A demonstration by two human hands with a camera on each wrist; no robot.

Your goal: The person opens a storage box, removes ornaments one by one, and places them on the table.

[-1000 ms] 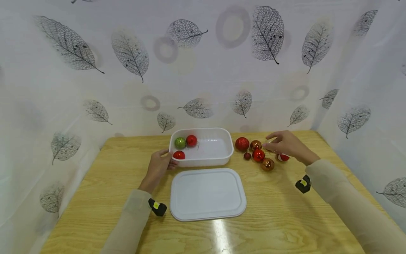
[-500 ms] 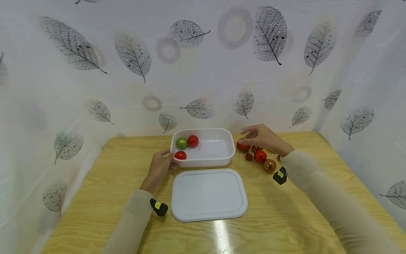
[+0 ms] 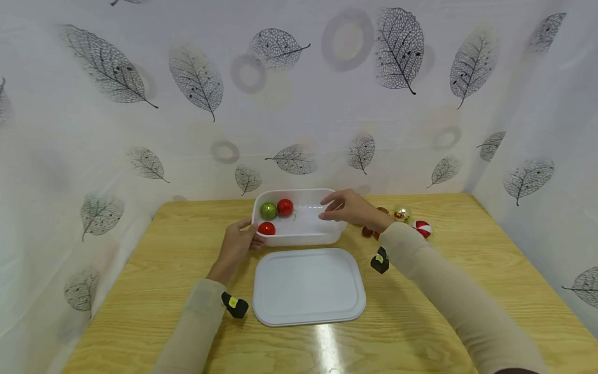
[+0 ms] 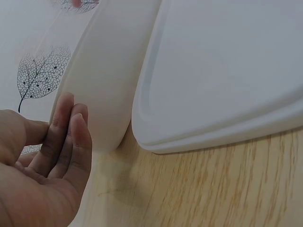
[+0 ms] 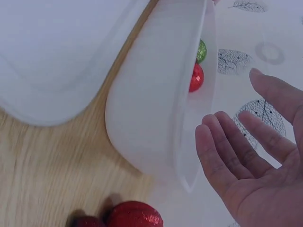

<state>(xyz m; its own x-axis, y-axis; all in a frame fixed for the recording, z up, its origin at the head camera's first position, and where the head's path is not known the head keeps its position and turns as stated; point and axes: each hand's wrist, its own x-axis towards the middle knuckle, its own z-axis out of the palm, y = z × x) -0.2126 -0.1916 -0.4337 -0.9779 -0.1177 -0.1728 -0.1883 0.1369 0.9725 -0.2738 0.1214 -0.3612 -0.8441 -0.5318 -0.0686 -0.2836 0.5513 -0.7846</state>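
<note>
White plastic fills the middle of the head view: the tub [image 3: 299, 228] sits on the table [image 3: 420, 311] with its long axis running left to right across me, its lid [image 3: 308, 285] lying flat on the near side. My left hand [image 3: 235, 244] rests against the tub's left end, fingers straight along the wall. My right hand [image 3: 348, 208] hovers over the tub's right end, fingers loose and spread, holding nothing. Beyond my left fingertips, inside the tub, lie a green bauble [image 3: 268, 210] and two red baubles [image 3: 285, 206]. More baubles [image 3: 422, 228] lie on the table outward of my right wrist, so the right hand is the nearer one to them.

From the left wrist, my fingers [image 4: 71, 137] lie flat and together against the tub's wall [image 4: 113, 75], with the lid's corner [image 4: 199, 94] just beside them.

From the right wrist, my open palm [image 5: 251, 165] hangs beside the tub's rim [image 5: 194, 118], apart from it; a glittery red bauble [image 5: 135, 215] sits on the table below the heel of the hand.
</note>
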